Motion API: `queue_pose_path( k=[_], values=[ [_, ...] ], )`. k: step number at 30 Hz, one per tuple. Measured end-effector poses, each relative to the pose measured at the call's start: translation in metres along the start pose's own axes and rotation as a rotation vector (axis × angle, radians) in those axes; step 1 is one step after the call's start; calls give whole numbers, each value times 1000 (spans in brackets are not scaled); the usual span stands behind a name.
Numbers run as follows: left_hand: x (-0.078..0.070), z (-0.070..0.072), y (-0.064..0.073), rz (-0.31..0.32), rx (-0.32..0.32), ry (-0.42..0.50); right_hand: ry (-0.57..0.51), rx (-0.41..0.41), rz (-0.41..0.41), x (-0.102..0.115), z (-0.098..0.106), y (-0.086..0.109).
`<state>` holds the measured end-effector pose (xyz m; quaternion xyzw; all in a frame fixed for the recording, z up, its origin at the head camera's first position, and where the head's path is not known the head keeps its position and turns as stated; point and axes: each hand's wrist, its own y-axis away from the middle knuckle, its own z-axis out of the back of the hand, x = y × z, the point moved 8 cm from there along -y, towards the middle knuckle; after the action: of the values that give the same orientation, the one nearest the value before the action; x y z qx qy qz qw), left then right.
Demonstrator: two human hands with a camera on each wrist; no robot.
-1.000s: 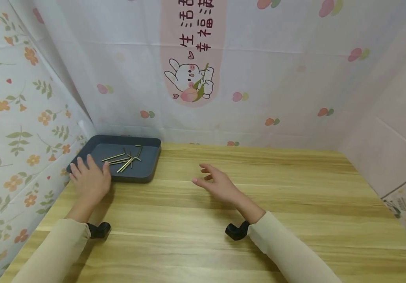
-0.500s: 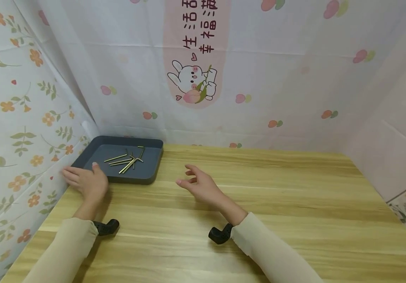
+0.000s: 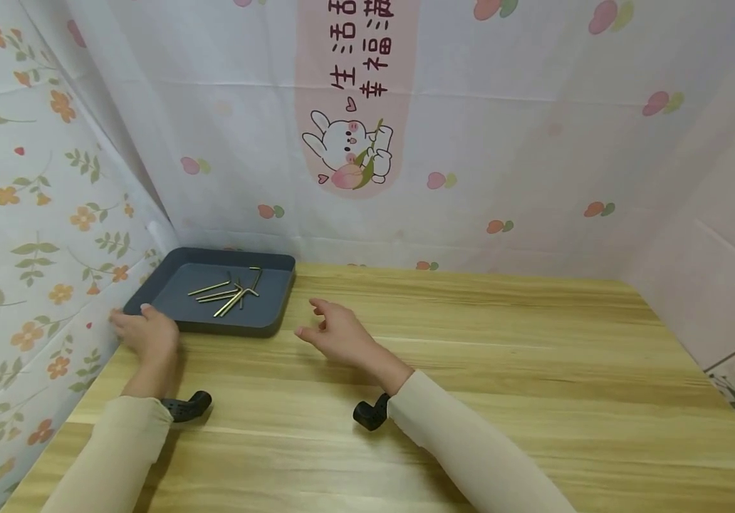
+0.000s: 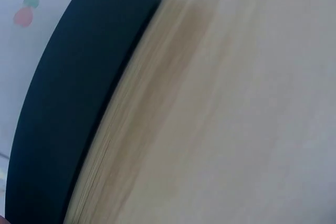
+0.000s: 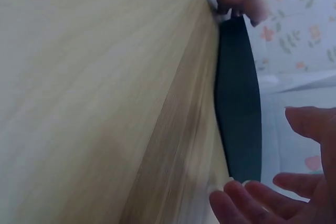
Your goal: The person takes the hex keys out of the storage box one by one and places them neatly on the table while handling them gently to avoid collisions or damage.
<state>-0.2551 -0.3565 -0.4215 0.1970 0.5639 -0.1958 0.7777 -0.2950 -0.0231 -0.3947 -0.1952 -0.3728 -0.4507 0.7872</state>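
Your bent gold metal sticks (image 3: 228, 302) look shiny, your grey-blue oblong plastic-looking tray (image 3: 239, 330) dull, your yellow wooden table (image 3: 483, 342) smooth.

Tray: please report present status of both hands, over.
Left hand at near left corner of tray, contact unclear. Right hand empty, right of tray, not touching. Golden bent rods inside tray. Nothing seen between right hand and tray.
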Motion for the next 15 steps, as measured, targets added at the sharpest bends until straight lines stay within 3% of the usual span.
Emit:
queue_pose_path(
  k=[5,12,15],
  values=[
    [4,2,-6,24,-18,22,29,41,10,8,-12,-13],
    [0,9,-10,-70,-87,20,88,48,-10,13,-27,-30],
    [1,9,-12,-83,-71,44,74,36,-23,16,-31,-35]
  ],
)
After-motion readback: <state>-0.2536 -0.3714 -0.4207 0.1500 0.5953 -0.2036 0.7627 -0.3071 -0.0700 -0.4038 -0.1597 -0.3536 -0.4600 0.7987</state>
